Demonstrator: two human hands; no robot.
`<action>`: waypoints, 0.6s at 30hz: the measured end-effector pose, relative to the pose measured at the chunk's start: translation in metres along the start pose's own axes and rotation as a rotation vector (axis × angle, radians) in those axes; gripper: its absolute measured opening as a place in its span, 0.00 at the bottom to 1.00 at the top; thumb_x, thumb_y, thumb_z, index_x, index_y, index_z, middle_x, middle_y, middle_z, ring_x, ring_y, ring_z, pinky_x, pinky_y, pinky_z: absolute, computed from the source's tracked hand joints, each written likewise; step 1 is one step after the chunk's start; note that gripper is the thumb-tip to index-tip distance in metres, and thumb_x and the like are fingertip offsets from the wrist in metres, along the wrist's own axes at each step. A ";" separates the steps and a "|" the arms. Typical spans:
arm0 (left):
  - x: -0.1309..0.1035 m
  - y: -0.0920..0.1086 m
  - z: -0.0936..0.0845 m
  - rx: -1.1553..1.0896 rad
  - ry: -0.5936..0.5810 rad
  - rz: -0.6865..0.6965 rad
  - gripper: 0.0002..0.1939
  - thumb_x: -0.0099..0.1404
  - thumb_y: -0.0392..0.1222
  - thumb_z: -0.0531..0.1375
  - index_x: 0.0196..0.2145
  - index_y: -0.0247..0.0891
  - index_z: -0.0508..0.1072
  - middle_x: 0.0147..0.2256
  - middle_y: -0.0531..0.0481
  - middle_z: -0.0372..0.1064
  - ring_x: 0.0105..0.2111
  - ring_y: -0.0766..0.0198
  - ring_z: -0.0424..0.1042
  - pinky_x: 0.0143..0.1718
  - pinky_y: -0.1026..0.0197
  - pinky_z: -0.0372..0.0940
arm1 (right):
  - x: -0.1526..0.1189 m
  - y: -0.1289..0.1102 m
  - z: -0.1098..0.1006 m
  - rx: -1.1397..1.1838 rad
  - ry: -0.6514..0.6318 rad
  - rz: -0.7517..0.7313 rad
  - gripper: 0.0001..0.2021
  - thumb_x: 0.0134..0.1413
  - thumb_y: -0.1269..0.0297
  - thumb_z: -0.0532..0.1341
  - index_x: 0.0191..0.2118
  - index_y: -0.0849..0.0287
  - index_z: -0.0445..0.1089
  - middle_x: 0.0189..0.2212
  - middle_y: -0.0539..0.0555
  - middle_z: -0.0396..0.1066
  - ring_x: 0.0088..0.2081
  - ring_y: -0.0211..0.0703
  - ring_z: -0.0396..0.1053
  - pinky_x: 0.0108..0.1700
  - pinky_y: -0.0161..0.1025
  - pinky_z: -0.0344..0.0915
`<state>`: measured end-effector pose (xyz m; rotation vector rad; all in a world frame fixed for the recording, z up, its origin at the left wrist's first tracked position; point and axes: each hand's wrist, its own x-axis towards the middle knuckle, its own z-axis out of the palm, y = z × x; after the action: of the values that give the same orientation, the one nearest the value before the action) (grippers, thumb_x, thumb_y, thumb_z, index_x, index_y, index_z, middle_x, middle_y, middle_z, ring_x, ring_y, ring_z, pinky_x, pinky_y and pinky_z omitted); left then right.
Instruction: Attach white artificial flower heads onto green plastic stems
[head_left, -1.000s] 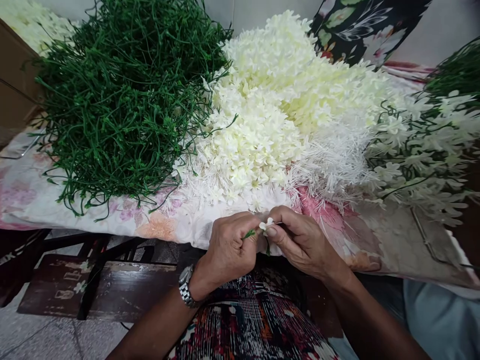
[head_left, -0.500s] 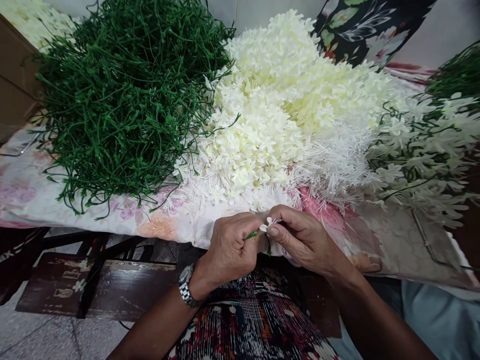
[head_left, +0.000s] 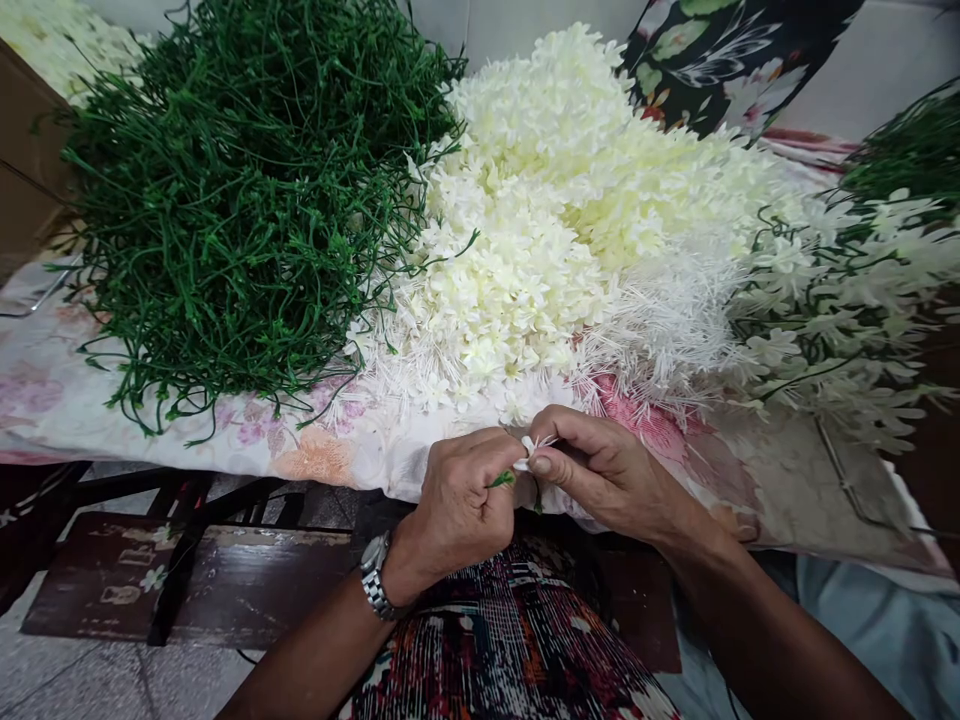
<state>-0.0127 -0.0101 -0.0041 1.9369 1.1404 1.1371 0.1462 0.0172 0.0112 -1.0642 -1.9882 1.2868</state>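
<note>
Left fingers (head_left: 491,455) clamp a green stem (head_left: 502,479). Right fingers (head_left: 570,475) pinch a white flower (head_left: 527,452) by the surface's (head_left: 390,455) near edge.

Left hand (head_left: 469,492) curled, right hand (head_left: 611,475) pinching

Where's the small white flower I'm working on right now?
In the head view, the small white flower is just below and right of center, pinched in the right hand, close beside the left hand.
</note>
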 end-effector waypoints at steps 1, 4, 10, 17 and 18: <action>0.000 0.000 0.000 -0.003 0.001 0.001 0.12 0.54 0.26 0.47 0.19 0.38 0.53 0.18 0.57 0.49 0.19 0.70 0.52 0.20 0.65 0.48 | 0.001 0.000 0.000 0.001 -0.002 0.004 0.16 0.58 0.53 0.54 0.26 0.59 0.61 0.20 0.47 0.60 0.23 0.32 0.58 0.24 0.30 0.57; 0.000 -0.001 0.000 -0.006 0.005 -0.008 0.11 0.53 0.25 0.47 0.19 0.39 0.52 0.18 0.57 0.48 0.19 0.70 0.51 0.20 0.65 0.48 | 0.002 0.000 0.000 -0.003 -0.004 0.005 0.16 0.58 0.53 0.54 0.26 0.59 0.61 0.20 0.47 0.59 0.23 0.32 0.57 0.24 0.30 0.56; -0.001 -0.001 0.000 -0.026 0.020 -0.025 0.12 0.51 0.25 0.47 0.19 0.40 0.49 0.18 0.57 0.47 0.18 0.70 0.50 0.20 0.64 0.47 | 0.005 0.000 0.000 -0.004 -0.011 0.023 0.16 0.57 0.54 0.55 0.24 0.59 0.60 0.19 0.46 0.57 0.22 0.32 0.55 0.23 0.31 0.54; -0.001 -0.003 -0.001 -0.037 0.028 -0.030 0.12 0.51 0.25 0.47 0.19 0.40 0.49 0.18 0.57 0.47 0.19 0.69 0.51 0.20 0.64 0.47 | 0.009 0.000 0.001 -0.016 -0.059 0.027 0.15 0.58 0.58 0.54 0.24 0.59 0.59 0.19 0.45 0.54 0.22 0.32 0.54 0.23 0.31 0.53; -0.001 -0.003 -0.001 -0.041 0.031 -0.026 0.12 0.52 0.26 0.47 0.20 0.40 0.50 0.18 0.57 0.47 0.19 0.69 0.51 0.21 0.64 0.47 | 0.009 0.001 0.002 -0.017 -0.061 0.027 0.15 0.58 0.57 0.54 0.24 0.59 0.59 0.19 0.45 0.54 0.22 0.32 0.53 0.23 0.31 0.53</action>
<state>-0.0150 -0.0091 -0.0065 1.8739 1.1468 1.1712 0.1401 0.0245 0.0101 -1.0751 -2.0400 1.3338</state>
